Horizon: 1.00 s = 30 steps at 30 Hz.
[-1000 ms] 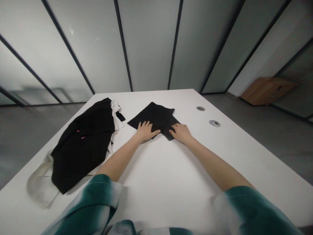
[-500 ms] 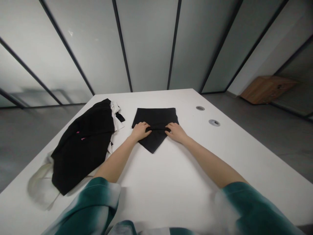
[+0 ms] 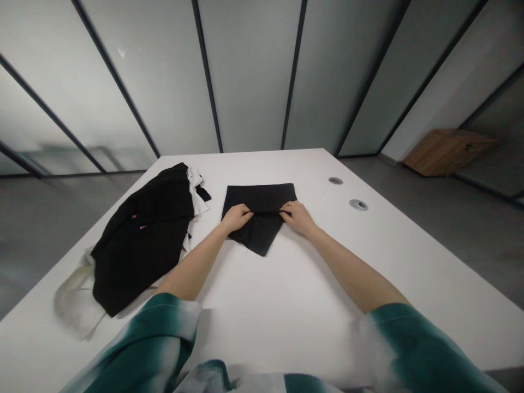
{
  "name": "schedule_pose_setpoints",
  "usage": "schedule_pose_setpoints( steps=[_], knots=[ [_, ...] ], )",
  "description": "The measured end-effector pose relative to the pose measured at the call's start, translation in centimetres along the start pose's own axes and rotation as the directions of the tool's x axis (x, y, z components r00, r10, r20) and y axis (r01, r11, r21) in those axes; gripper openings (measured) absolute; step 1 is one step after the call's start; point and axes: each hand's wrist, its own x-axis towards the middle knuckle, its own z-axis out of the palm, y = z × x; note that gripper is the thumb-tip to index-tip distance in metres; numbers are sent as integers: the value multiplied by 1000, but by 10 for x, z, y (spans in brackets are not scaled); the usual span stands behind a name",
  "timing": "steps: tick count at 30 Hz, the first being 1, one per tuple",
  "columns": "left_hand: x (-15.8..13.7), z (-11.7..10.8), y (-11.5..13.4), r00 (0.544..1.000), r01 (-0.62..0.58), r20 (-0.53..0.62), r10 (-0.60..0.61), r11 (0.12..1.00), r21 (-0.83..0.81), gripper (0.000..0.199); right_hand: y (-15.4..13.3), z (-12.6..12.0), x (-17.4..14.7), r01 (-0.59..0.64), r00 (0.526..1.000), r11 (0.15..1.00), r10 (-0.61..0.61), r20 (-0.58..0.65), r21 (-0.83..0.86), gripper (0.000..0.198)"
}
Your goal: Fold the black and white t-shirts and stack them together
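- The left hand [image 3: 236, 217] and the right hand [image 3: 297, 216] both sit on a small folded black cloth [image 3: 259, 215] lying flat on the white bench [image 3: 286, 305], well out ahead of the person.
- The fingers of each hand are curled together and pinch a raised ridge of fabric that runs across the cloth's middle, between the two hands.
- Compared with half a second ago, the hands have drawn slightly closer to each other and farther along the bench, and the ridge between them stands a little higher.
- A second ago the cloth lay as a skewed diamond under flat palms; now its far edge runs square and straight beyond the fingers, and a single point hangs toward the person, below the fingers.
- Judging from this, the cloth has been turned and squared up, and a fresh fold is being gathered along the pinched line.
- Left of the left hand, apart from the cloth, lies a heap of black and white garments [image 3: 141, 234] with small pink marks.
- Right of the right hand, two round cable ports [image 3: 358, 204] are set in the bench.
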Motion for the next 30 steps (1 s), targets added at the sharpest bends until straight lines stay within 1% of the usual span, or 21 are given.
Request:
schedule_pose_setpoints(
  steps=[3, 6, 8, 11, 13, 15, 17, 20, 22, 23, 24, 26, 28, 29, 30],
  knots=[
    [4, -10, 0, 999, 36, 8, -36, 995, -91, 32, 1, -10, 9, 0, 1000, 998, 1, -12, 68, 27],
    [14, -25, 2, 997, 71, 26, -68, 990, -119, 38, 0, -23, 25, -34, 999, 998, 33, 15, 59, 26],
    [24, -35, 6, 998, 63, -9, -64, 996, -64, 38, -1, -33, 39, -68, 997, 998, 68, 35, 11, 26],
    [42, -49, 11, 994, 62, -90, -54, 993, 97, 35, -5, -43, 61, -145, 988, 984, 150, 41, -107, 32],
    [51, -55, 13, 993, 82, -101, -63, 977, 198, 34, -6, -46, 73, -166, 983, 969, 177, 43, -183, 36],
    [55, -59, 12, 996, 79, -63, -65, 960, 269, 36, -5, -47, 80, -147, 984, 962, 167, 69, -232, 39],
    [55, -62, 8, 999, 44, 4, -47, 949, 311, 37, -2, -46, 82, -98, 984, 962, 132, 120, -256, 39],
    [54, -65, 2, 991, -35, 133, -11, 941, 337, 31, 4, -46, 82, -5, 981, 959, 60, 186, -284, 34],
    [55, -69, 0, 984, -67, 179, 0, 927, 369, 26, 6, -49, 85, 24, 983, 951, 35, 183, -310, 27],
    [56, -72, 0, 986, -68, 168, 1, 915, 397, 25, 6, -51, 87, 23, 987, 947, 30, 158, -322, 25],
    [58, -74, 2, 992, -57, 124, 4, 901, 430, 26, 6, -54, 90, 13, 993, 944, 28, 118, -331, 22],
    [60, -78, 6, 999, -4, -40, 27, 870, 493, 28, 4, -60, 96, -10, 1000, 941, 13, 5, -338, 20],
    [56, -78, 10, 979, 43, -190, 70, 844, 535, 30, 3, -62, 95, -5, 994, 944, -31, -103, -330, 19],
    [51, -76, 11, 970, 45, -222, 94, 834, 550, 30, 2, -61, 92, 21, 988, 945, -68, -135, -325, 19],
    [44, -71, 12, 968, 29, -221, 116, 826, 563, 31, 2, -58, 85, 60, 983, 944, -112, -146, -323, 19]
  ],
)
